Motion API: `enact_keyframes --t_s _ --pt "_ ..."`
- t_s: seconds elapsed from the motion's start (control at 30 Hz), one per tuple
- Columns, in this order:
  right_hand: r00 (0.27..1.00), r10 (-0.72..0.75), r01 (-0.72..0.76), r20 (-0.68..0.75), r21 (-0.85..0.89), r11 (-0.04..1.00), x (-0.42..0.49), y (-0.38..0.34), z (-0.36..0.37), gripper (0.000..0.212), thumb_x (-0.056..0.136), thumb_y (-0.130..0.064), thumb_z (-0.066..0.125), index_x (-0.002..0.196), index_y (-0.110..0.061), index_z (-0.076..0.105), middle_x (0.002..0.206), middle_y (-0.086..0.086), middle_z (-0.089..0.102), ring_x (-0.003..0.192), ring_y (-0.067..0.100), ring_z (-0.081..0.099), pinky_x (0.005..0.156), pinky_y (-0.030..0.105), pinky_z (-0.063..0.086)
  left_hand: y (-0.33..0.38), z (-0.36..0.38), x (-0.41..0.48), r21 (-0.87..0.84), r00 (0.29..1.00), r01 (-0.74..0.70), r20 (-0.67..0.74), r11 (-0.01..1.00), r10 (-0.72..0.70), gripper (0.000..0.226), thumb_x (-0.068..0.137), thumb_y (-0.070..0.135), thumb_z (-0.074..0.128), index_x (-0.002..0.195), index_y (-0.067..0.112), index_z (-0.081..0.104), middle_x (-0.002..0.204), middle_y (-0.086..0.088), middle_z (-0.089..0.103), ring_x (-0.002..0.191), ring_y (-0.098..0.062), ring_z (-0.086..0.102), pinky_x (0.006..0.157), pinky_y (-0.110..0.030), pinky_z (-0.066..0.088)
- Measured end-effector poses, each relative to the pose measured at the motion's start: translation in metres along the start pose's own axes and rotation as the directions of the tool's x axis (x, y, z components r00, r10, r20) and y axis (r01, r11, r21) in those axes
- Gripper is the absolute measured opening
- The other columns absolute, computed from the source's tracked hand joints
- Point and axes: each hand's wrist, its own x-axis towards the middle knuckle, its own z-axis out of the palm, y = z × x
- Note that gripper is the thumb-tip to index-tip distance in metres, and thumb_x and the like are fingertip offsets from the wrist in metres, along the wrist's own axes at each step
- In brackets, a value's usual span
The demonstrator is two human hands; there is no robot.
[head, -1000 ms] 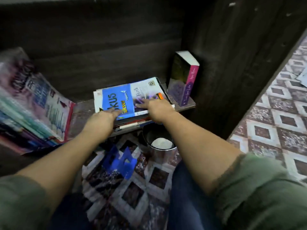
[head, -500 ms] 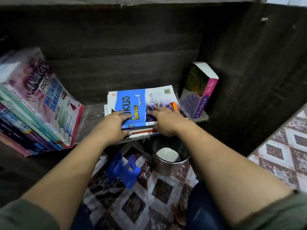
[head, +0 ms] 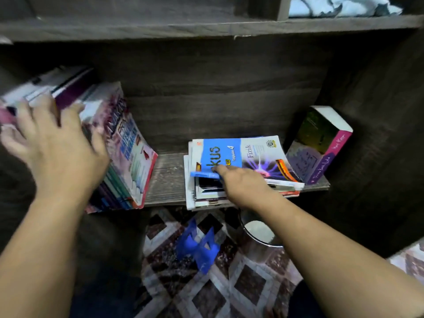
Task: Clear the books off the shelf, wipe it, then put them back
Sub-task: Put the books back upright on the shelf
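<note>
A dark wooden shelf (head: 167,177) carries three groups of books. A row of books (head: 130,152) leans at the left, and my left hand (head: 57,143) lies spread over its top, blurred. In the middle is a flat stack topped by a blue book (head: 220,152) marked Fizik. My right hand (head: 243,187) grips that book's front left edge, which is lifted a little off the stack. A thick book (head: 321,143) with a pink spine leans against the right wall of the shelf.
Below the shelf edge, a metal bin (head: 259,237) stands on the patterned floor (head: 229,283), with a blue bookend (head: 197,246) lying to its left. A pale cloth (head: 339,5) sits on the shelf above. Dark wood walls close the back and right.
My left hand left the flat stack and swung up and left onto the leaning row. My right hand slid to the blue book's front left edge and raised it. The view tilted upward.
</note>
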Motion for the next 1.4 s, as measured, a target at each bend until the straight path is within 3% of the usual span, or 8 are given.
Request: enact_keyframes --t_s 0.23,0.47,0.63,0.73,0.93,1.13,1.27,1.4 --pt "0.919 0.087 -0.057 -0.383 0.089 0.994 0.017 -0.036 -0.023 0.052 0.092 -0.006 0.041 0.143 -0.019 0.037 0.127 0.008 0.056 0.104 0.036 0.058 0.079 0.043 0.045 -0.014 -0.007 -0.009 0.061 0.980 -0.185 -0.069 0.981 0.189 0.040 0.088 0.015 0.058 0.127 0.013 0.056 0.138 -0.010 0.049 0.141 -0.036 0.019 0.105 -0.060 0.022" --pt "0.738 0.157 0.096 -0.656 0.332 0.938 0.061 -0.099 -0.052 0.049 0.093 -0.006 0.044 0.142 -0.014 0.043 0.127 0.010 0.058 0.098 0.040 0.059 0.074 0.043 0.045 -0.038 -0.020 0.005 -0.048 0.967 -0.136 -0.224 0.990 0.122 0.048 0.089 0.008 0.050 0.137 0.010 0.046 0.153 -0.015 0.030 0.145 -0.035 0.018 0.115 -0.050 0.016" --pt "0.608 0.312 0.369 -0.730 0.608 0.703 0.092 -0.157 -0.051 0.045 0.093 -0.005 0.044 0.137 -0.007 0.050 0.130 0.009 0.059 0.113 0.030 0.058 0.093 0.040 0.046 -0.054 -0.012 0.007 -0.085 0.971 -0.187 -0.166 0.979 0.172 0.050 0.092 0.005 0.047 0.142 0.004 0.038 0.150 -0.018 0.033 0.144 -0.037 0.019 0.120 -0.044 0.016" --pt "0.667 0.403 0.434 -0.627 0.767 0.473 0.099 -0.188 -0.031 0.043 0.096 -0.005 0.046 0.138 -0.009 0.050 0.133 0.009 0.059 0.118 0.019 0.055 0.103 0.026 0.040 -0.051 -0.013 0.006 -0.107 0.971 -0.189 -0.171 0.976 0.169 0.049 0.094 0.007 0.044 0.142 0.004 0.038 0.151 -0.017 0.032 0.145 -0.035 0.017 0.120 -0.038 0.012" --pt "0.920 0.208 0.247 -0.332 0.903 0.352 0.100 -0.203 0.018 0.047 0.102 -0.020 0.045 0.148 -0.025 0.037 0.144 0.006 0.049 0.129 0.015 0.044 0.090 -0.006 0.022 -0.057 -0.018 0.006 -0.089 0.977 -0.187 -0.118 0.978 0.176 0.051 0.094 0.006 0.044 0.145 0.008 0.035 0.152 -0.010 0.029 0.147 -0.030 0.014 0.118 -0.043 0.019" --pt "0.957 -0.291 0.209 0.006 0.683 0.700 0.079 -0.144 0.002 0.065 0.101 -0.018 0.043 0.152 -0.044 0.012 0.154 0.002 0.037 0.138 0.019 0.038 0.109 0.021 0.027 -0.048 -0.017 0.001 -0.093 0.987 -0.142 -0.092 0.986 0.133 0.055 0.095 0.018 0.048 0.146 0.007 0.032 0.155 -0.013 0.024 0.147 -0.032 0.011 0.113 -0.051 0.023" --pt "0.981 -0.192 0.176 0.012 0.350 0.920 0.038 -0.088 -0.008 0.048 0.097 -0.025 0.052 0.143 -0.026 0.043 0.144 0.006 0.048 0.131 0.024 0.044 0.108 0.026 0.033 -0.033 -0.011 -0.007 -0.092 0.986 -0.124 -0.125 0.988 0.112 0.057 0.096 0.029 0.047 0.147 0.008 0.033 0.158 -0.016 0.019 0.147 -0.035 0.007 0.116 -0.051 0.013" --pt "0.985 0.028 -0.048 0.173 0.112 0.993 0.015 -0.039 0.008 0.068 0.090 -0.039 0.060 0.149 -0.031 0.029 0.158 0.006 0.022 0.145 0.025 0.021 0.118 0.039 0.023 -0.019 -0.001 -0.011 -0.022 0.972 -0.235 -0.003 0.972 0.235 0.056 0.097 0.033 0.044 0.146 0.010 0.034 0.158 -0.008 0.025 0.149 -0.027 0.003 0.117 -0.052 0.007"
